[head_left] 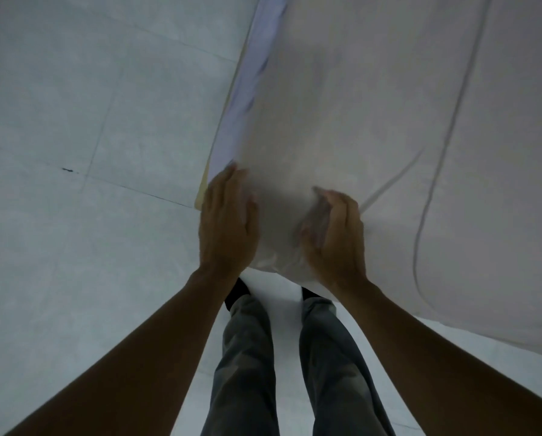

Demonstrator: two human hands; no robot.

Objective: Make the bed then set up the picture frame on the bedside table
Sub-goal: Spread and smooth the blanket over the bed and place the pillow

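Two hands work the near corner of the bed, and the frame is dim and soft, so fabric detail is poor. Bed runs off the top and right edges; only this corner shows. White cover [342,105] drapes over it, with a piped seam [445,152] curving down the right. Lavender sheet [250,89] shows only as a strip along the left side, with a yellowish edge [203,190] under it; can't tell if that's mattress or base. Cover corner hides the toes of the dark socks [236,292]; grey trousers [247,357] are cut off at the bottom.

Left hand [228,221]: fingers straight and together, flat against the cover at the corner's left face, holding nothing. Right hand [335,234]: fingers curled, clamped on a bunch of cover, fingertips buried in folds. Both forearms reach forward over the tiled floor [74,121].
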